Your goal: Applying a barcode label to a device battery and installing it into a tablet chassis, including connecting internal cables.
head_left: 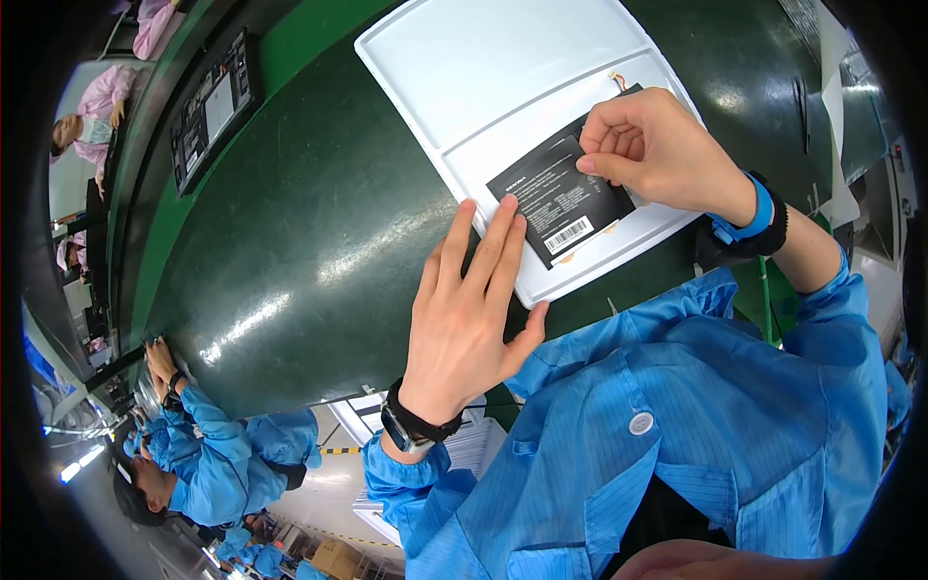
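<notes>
A flat black battery pack (551, 198) with a printed label and barcode lies in a white plastic tray (522, 77). A short wire lead with a small connector (617, 79) sticks out at its far end. My left hand (464, 309) is open, fingers stretched out, its fingertips at the pack's left edge and the tray rim. Over the pack's right part, my right hand (652, 155) is closed, thumb and forefinger pinched together close to the label. Whatever is in that pinch, if anything, is too small to make out. A blue wrist strap (759, 208) circles my right wrist.
The tray rests on a dark green work surface (319, 193). An opened laptop chassis (215, 111) lies at the far left. A thin dark tool (801, 114) is to the right. A co-worker in blue (217, 464) is at the left; others in pink (104, 97) are farther off.
</notes>
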`<action>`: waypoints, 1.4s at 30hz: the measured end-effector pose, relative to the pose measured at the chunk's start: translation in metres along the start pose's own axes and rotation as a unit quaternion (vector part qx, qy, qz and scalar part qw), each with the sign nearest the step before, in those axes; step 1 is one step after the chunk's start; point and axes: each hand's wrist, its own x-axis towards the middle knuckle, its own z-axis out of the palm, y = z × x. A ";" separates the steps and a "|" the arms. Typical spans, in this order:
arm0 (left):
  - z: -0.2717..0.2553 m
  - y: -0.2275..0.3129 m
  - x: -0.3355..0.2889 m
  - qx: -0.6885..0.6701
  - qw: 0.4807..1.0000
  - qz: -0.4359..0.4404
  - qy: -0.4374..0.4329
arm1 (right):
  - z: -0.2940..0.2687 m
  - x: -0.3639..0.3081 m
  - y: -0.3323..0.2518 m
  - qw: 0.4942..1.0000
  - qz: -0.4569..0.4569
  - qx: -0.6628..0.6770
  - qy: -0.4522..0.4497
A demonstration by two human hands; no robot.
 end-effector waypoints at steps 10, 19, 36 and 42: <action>-0.002 0.008 0.005 0.043 0.998 0.037 0.000 | -0.002 0.002 0.000 0.999 -0.025 -0.029 0.008; 0.011 0.018 -0.003 0.027 0.998 0.041 0.032 | -0.005 0.008 -0.005 0.987 -0.069 -0.142 -0.011; 0.027 0.017 -0.006 0.007 0.998 0.035 0.060 | 0.020 -0.044 -0.012 0.885 -0.316 -0.342 0.004; 0.035 0.012 -0.012 0.001 0.998 0.033 0.052 | 0.035 -0.047 -0.003 0.881 -0.298 -0.341 -0.138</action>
